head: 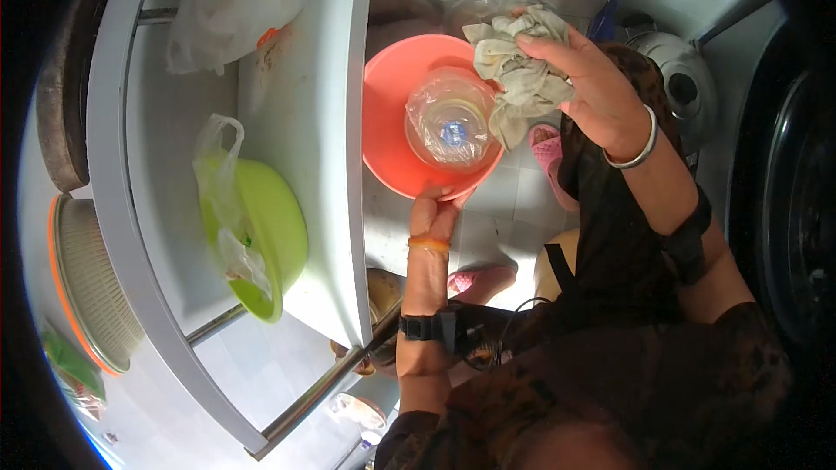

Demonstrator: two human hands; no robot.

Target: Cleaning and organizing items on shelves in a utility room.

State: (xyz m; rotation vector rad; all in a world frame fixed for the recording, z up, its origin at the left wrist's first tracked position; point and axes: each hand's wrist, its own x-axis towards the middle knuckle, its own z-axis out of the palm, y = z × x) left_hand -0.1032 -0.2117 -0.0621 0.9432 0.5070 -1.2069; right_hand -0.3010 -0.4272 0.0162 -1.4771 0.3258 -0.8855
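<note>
My left hand (437,214) grips the near rim of a coral-pink plastic basin (389,119). Inside the basin sits a clear round container (452,124) with crinkled transparent plastic over it and a blue patch in its middle. My right hand (584,81) is closed around a crumpled pale grey-green cloth (522,62), which hangs in folds over the basin's right rim. Whether the cloth touches the rim cannot be made out. The fingertips of my right hand are partly hidden by the cloth.
To the left stands a white shelf rack (356,143) with metal legs. It holds a lime-green basin (287,228) with a plastic bag and a white plastic bag (238,13). A woven-look basket (98,287) stands farther left. Behind my right arm is a grey rounded appliance (676,72).
</note>
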